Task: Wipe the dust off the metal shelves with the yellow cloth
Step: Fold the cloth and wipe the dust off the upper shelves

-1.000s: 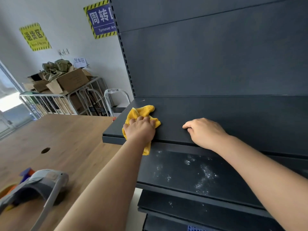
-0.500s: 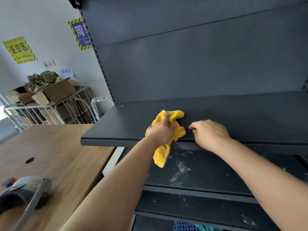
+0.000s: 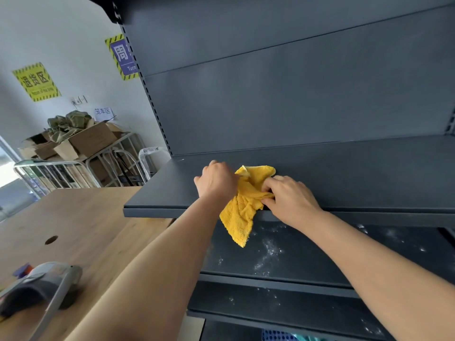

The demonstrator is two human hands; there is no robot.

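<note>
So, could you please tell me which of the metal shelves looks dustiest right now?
The second shelf, directly under the top shelf carrying the yellow cloth: it shows the heaviest white dust patches.

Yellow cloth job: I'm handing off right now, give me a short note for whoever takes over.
Left hand: closed on the yellow cloth, pressing it onto the top shelf near the front edge.
Right hand: fingers pinching the cloth's right side; both hands are on it.
Cloth: bunched on the top shelf, one corner hanging over the front lip.
Done: the top shelf shows no white dust.
Left: the second shelf has white dust patches, and the third shelf has scattered specks. Both look unwiped.
</note>
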